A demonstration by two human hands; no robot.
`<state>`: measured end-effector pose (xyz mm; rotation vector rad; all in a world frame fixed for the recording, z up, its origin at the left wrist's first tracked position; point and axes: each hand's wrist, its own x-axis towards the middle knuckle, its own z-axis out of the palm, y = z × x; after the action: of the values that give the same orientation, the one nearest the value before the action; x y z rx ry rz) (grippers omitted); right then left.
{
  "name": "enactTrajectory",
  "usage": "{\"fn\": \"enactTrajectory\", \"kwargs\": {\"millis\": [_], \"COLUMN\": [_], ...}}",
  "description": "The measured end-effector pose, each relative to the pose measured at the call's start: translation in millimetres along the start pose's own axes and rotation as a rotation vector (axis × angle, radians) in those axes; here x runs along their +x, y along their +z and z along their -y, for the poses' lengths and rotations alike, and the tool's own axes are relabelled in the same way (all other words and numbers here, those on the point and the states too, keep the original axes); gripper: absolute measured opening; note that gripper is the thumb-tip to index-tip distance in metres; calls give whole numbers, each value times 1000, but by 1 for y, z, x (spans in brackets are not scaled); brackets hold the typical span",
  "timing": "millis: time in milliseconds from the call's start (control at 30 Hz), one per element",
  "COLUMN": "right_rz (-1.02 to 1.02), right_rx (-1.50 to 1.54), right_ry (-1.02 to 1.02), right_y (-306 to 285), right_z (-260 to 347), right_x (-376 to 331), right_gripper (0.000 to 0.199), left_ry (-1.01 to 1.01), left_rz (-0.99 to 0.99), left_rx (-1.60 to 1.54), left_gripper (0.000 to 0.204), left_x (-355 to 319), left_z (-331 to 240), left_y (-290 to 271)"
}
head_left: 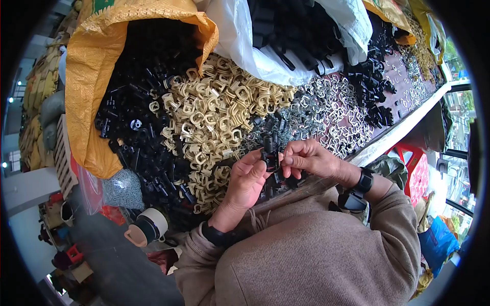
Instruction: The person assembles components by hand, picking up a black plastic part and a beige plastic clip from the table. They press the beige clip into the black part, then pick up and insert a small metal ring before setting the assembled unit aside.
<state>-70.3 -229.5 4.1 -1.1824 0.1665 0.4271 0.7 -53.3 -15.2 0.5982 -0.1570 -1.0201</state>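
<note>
While the left hand (pixel 244 183) pinches a small black plastic part (pixel 268 148) between thumb and curled fingers, the right hand (pixel 312 157) meets it from the right, its thumb and index finger nearly closed together; whether they grip a small piece there, I cannot tell. The part is held above the near edge of the desk (pixel 399 127), in front of the person's brown sweater (pixel 316 250). Beyond the left hand spreads a heap of cream D-shaped clips (pixel 204 122), with loose black fittings (pixel 153 168) farther left, beside an open yellow woven sack (pixel 84 102). Shiny bent metal pieces (pixel 342 112) lie beyond the right hand, near a white sack (pixel 229 30).
</note>
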Motion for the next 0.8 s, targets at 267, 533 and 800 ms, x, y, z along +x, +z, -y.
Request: {"fn": "enactTrajectory", "kwargs": {"millis": [267, 533, 800], "right_rz": [-69, -96, -174], "right_rx": [-41, -103, -275], "right_ry": [-119, -44, -281], "right_y": [1, 6, 11], "right_z": [1, 22, 16], "right_x": [0, -8, -7], "right_gripper": [17, 15, 14], "left_ry": [21, -45, -180], "left_rz": [13, -104, -160], "left_rx": [-49, -15, 16], "left_gripper": [28, 27, 25], "left_x": [-2, -4, -7], "left_z": [0, -4, -1], "left_y": [3, 5, 5]}}
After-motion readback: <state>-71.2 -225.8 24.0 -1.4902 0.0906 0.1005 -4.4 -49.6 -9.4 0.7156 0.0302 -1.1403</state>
